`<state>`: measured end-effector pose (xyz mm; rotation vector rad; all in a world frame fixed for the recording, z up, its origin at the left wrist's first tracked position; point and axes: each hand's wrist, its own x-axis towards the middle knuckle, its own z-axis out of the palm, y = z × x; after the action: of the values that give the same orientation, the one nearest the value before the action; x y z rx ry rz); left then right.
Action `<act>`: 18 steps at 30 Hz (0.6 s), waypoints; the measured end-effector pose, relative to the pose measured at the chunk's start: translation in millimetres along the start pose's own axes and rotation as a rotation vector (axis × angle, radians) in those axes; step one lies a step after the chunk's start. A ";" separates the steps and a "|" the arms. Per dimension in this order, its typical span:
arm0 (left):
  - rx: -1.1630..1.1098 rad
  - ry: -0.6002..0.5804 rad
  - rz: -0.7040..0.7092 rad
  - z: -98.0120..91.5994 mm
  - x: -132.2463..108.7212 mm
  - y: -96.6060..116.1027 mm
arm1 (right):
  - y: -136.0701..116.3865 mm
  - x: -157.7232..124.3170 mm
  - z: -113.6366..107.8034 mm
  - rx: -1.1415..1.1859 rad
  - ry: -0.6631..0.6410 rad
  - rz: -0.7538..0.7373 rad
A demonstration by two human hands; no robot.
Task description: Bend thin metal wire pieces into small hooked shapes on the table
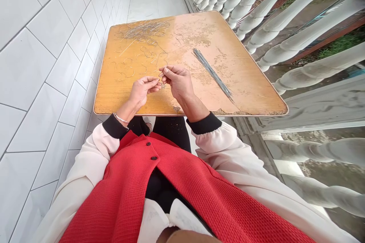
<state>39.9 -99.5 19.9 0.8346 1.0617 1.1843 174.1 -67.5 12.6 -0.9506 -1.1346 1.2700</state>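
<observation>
My left hand (142, 91) and my right hand (176, 82) hover close together above the near edge of a worn wooden tabletop (251, 97). Their fingertips pinch what looks like a small piece of thin wire (162, 85), too fine to see clearly. Curved wire pieces (131, 66) lie just beyond my left hand. Farther back sits a tangled pile of silver wire (145, 30). To the right of my right hand lies a bundle of straight metal wires (212, 72), running diagonally. A bangle (121, 118) circles my left wrist.
A white tiled wall (65, 64) runs along the left of the table. A white balustrade (285, 19) stands along the right side. The tabletop's veneer is chipped along its near edge. My lap and red vest fill the bottom of the view.
</observation>
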 end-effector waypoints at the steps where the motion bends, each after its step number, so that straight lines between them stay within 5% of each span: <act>1: -0.028 0.007 -0.012 0.7 0.1 -0.8 | 1.1 0.3 0.2 0.007 -0.005 -0.008; 7: -0.041 0.071 0.011 0.5 -1.5 -3.9 | -0.1 0.5 1.5 -0.011 -0.034 0.012; 18: 0.247 -0.160 0.069 -9.9 0.7 19.1 | -12.5 2.1 -2.8 -0.110 -0.170 0.090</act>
<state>24.7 -95.1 34.4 1.1472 1.0664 1.0361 179.4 -66.4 24.3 -0.9988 -1.3168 1.3933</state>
